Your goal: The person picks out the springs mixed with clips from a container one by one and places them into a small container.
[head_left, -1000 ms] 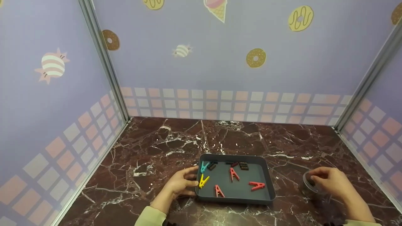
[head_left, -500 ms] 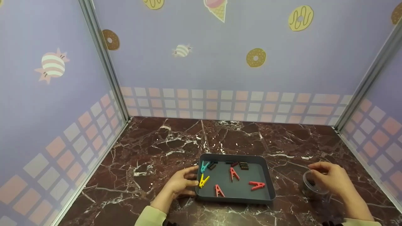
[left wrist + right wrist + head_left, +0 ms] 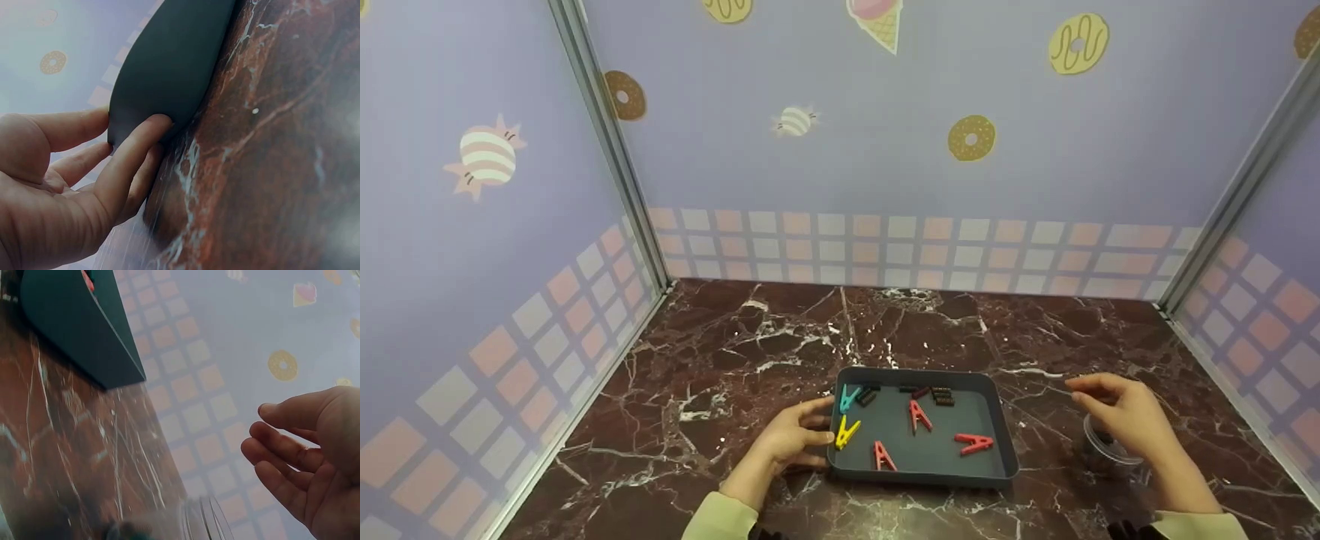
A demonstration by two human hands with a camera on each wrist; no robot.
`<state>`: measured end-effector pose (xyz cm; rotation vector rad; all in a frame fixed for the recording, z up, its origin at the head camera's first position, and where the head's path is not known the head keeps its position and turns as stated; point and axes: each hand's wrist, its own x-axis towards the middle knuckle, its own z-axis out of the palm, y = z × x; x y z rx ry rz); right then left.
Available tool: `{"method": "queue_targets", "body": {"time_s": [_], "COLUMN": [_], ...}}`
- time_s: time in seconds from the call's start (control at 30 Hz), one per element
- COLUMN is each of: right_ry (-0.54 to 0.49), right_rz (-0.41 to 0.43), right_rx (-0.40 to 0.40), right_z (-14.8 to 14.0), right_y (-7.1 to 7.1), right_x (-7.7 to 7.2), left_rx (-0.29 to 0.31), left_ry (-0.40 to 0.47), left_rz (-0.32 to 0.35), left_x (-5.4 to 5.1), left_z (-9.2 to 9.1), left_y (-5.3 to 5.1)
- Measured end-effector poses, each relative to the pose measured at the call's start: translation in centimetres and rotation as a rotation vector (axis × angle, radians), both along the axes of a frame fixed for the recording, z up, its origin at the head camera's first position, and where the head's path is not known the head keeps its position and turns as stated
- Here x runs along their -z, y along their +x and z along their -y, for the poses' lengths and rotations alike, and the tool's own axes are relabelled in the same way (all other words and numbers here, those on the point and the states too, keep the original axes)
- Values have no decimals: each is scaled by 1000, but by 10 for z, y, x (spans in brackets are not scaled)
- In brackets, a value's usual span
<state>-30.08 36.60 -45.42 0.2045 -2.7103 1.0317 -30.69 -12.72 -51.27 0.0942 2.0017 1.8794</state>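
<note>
In the head view my left hand (image 3: 789,436) rests its fingers and thumb against the left wall of a dark grey tray (image 3: 937,475). The left wrist view shows the fingers extended on the outer wall of this tray (image 3: 169,67). Red clothespins (image 3: 975,443), a yellow clothespin (image 3: 846,433), a turquoise clothespin (image 3: 848,398) and several small dark ribbed pieces (image 3: 943,396) lie inside. My right hand (image 3: 1129,414) hovers between the tray and a clear round jar (image 3: 1112,459). Nothing shows between its relaxed fingers. Something dark sits in the jar, partly hidden by the hand.
The marbled dark-red tabletop (image 3: 750,322) extends around the tray. Purple patterned walls (image 3: 840,172) with metal corner posts (image 3: 622,165) close off the back and both sides. The jar stands close to the right of the tray.
My right hand has risen from the jar's mouth and moved left toward the tray. A dark piece seen under its fingers earlier is no longer there. My left hand and the tray stay put.
</note>
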Motion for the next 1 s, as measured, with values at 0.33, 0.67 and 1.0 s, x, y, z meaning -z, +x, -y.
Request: {"method": "queue_targets", "body": {"time_s": [0.33, 0.67, 1.0], "right_ry": [-90, -150, -207], "right_rz": [28, 69, 159], "right_rx": [-83, -190, -256], "right_z": [30, 59, 87], "right_y": [-16, -39, -62], "right_x": [0, 7, 16], "left_rx": [1, 0, 6], "left_ry": [-8, 7, 16], "left_rz": [-4, 1, 5], "left_x": [1, 1, 2], "left_z": [0, 1, 0], "left_y": [-1, -1, -3]}}
